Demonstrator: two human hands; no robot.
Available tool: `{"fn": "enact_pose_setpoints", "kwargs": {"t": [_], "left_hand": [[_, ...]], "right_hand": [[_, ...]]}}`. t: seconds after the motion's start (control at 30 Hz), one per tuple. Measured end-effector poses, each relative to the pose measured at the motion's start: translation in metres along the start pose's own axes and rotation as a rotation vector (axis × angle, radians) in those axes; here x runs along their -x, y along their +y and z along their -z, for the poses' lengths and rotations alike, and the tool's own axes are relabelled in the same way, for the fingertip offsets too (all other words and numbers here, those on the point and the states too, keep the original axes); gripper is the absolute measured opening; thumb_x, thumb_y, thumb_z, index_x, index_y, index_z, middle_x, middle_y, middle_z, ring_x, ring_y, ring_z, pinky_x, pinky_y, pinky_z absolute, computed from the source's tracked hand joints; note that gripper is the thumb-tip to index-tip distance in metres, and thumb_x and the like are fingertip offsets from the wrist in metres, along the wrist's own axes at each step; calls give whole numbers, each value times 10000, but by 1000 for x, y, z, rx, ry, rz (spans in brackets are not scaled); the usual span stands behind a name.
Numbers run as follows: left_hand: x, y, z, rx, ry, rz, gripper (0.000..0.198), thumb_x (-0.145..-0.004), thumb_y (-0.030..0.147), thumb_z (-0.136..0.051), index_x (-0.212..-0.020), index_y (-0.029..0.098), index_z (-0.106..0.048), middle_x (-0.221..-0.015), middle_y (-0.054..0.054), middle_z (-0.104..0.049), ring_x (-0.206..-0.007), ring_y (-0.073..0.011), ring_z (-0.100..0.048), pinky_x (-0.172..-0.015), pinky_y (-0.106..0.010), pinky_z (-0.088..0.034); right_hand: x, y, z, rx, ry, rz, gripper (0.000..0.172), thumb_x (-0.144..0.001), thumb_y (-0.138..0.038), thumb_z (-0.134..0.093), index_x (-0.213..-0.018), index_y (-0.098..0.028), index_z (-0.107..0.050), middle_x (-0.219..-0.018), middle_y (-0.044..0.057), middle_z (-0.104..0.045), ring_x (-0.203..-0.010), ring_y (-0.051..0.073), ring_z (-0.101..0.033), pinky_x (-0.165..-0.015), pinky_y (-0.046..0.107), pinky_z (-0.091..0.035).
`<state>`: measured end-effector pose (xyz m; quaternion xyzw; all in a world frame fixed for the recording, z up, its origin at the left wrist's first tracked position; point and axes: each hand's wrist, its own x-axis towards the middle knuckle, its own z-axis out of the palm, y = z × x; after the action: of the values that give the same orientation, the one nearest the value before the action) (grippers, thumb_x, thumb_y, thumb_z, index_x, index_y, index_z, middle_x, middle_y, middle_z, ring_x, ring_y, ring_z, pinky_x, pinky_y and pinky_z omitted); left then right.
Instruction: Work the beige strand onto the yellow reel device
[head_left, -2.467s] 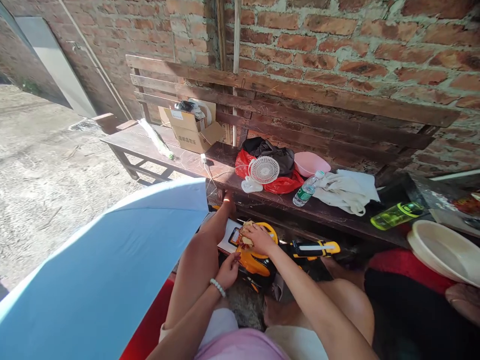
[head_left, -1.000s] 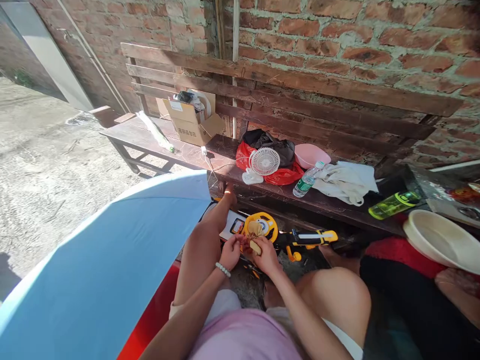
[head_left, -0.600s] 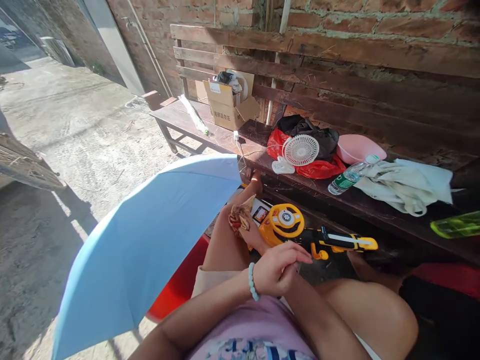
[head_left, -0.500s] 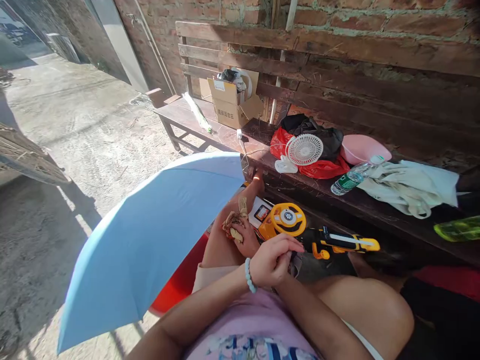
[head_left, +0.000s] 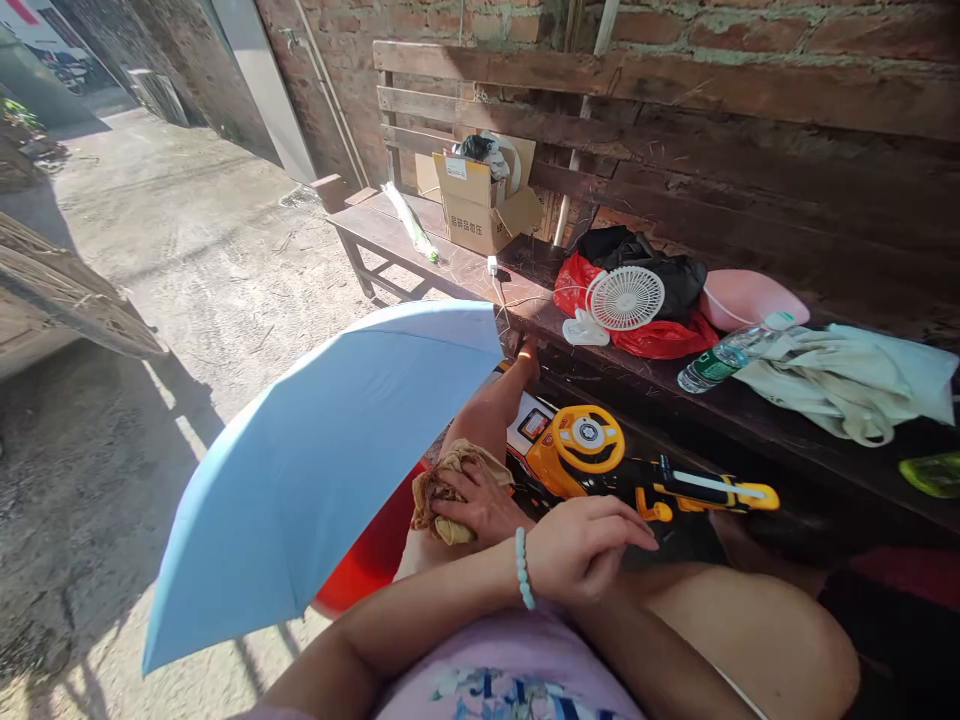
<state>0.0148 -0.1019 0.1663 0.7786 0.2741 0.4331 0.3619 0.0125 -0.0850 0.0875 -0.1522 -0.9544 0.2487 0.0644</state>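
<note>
My arms cross in front of my body. My right hand [head_left: 484, 505] comes out past the left wrist and lies over a crumpled tan and brown cloth [head_left: 450, 485], pressing it against my bare leg [head_left: 480, 420]. Its fingers bend over the folds. My left hand [head_left: 589, 550], with a pale blue bead bracelet [head_left: 524, 570] at the wrist, rests over the right forearm. Its fingers are loosely stretched to the right and hold nothing. Just beyond the hands is a yellow and black ride-on toy with a steering wheel [head_left: 589, 438].
A light blue umbrella [head_left: 322, 450] spreads on the left over something red [head_left: 375, 550]. On the wooden bench [head_left: 525, 265] are a cardboard box [head_left: 472, 215], a white fan [head_left: 626, 298], a red bag [head_left: 660, 338], a water bottle [head_left: 709, 368] and pale fabric [head_left: 840, 380].
My right hand has moved left and spread over the cloth, which now lies wider across the leg. The left hand has shifted slightly right and down. The view has turned slightly.
</note>
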Motion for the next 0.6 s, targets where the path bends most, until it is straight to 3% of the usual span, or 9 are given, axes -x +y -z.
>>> {"fn": "enact_pose_setpoints", "kwargs": {"t": [0.1, 0.23, 0.43, 0.6], "left_hand": [[-3, 4, 9, -37, 55, -58, 338, -919, 135, -446, -1203, 195, -620, -1157, -156, -740, -1087, -218, -734, -955, -343, -602], [0, 3, 15, -89, 62, -85, 350, -898, 117, -445, -1191, 196, -620, -1141, -148, -743, -1058, -215, -736, -921, -337, -605], [10, -1, 22, -112, 119, -106, 357, -889, 108, -449, -1186, 197, -627, -1139, -142, -743, -1064, -208, -730, -929, -332, -602], [15, -6, 23, -106, 110, -87, 357, -878, 123, -469, -1186, 198, -633, -1157, -140, -739, -1082, -214, -725, -948, -344, -604]], "right_hand": [[-36, 1, 13, 109, 12, 63, 387, -967, -520, -657, -1244, -271, -760, -1463, 99, -590, -1366, 335, -426, -1169, 509, -375], [-56, 13, 20, 178, 44, -103, 304, -1035, -355, -533, -1162, -215, -772, -1279, 141, -643, -1218, 303, -500, -1040, 444, -453], [-50, 27, 18, 196, 143, -268, 385, -1066, -288, -431, -1339, -256, -701, -1355, 128, -608, -1247, 290, -478, -1092, 463, -421], [-38, 66, 29, 130, 312, -572, 421, -999, -302, -556, -1397, -228, -669, -1410, 137, -586, -1294, 302, -478, -1157, 469, -402]]}}
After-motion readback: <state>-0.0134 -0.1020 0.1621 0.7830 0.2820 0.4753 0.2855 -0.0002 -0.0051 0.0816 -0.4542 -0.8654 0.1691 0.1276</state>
